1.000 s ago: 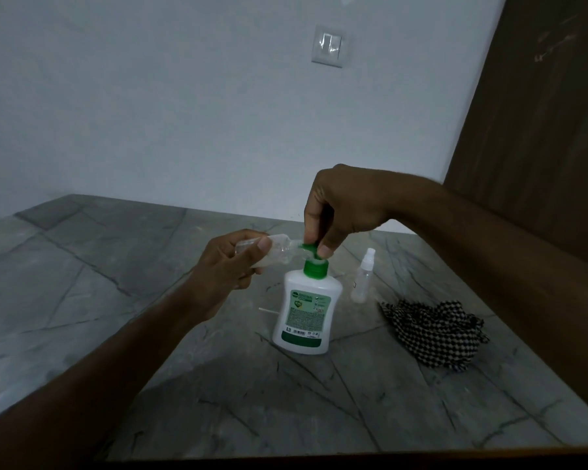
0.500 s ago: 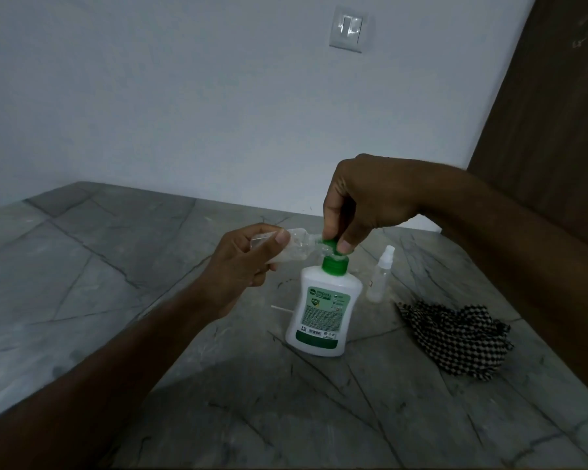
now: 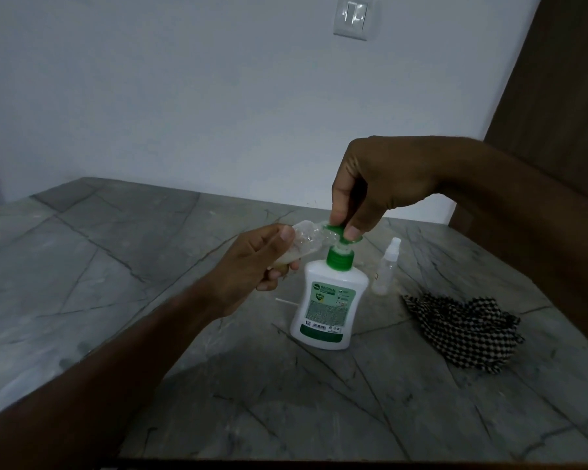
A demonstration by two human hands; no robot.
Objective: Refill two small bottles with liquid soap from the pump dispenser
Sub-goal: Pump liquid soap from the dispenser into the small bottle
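Two small bottles are in view: a clear small bottle [image 3: 308,237] lies tilted on its side in the left hand [image 3: 255,262], its mouth against the green spout of the pump dispenser [image 3: 330,300], and some pale liquid sits in its lower part. The left grip is closed around that bottle, thumb on top. The right hand [image 3: 370,184] comes from above, its finger and thumb curled onto the green pump head [image 3: 345,234], so that grip is closed on the pump head. The white dispenser stands upright on the grey marble desk [image 3: 150,300]. Just behind it to the right stands a second small bottle [image 3: 386,268] with a spray top, upright and untouched. A black-and-white checked cloth [image 3: 462,330] lies crumpled further right on the desk. A thin white stick [image 3: 286,302] lies by the dispenser's left side. On the wall behind is a white switch plate [image 3: 353,16]
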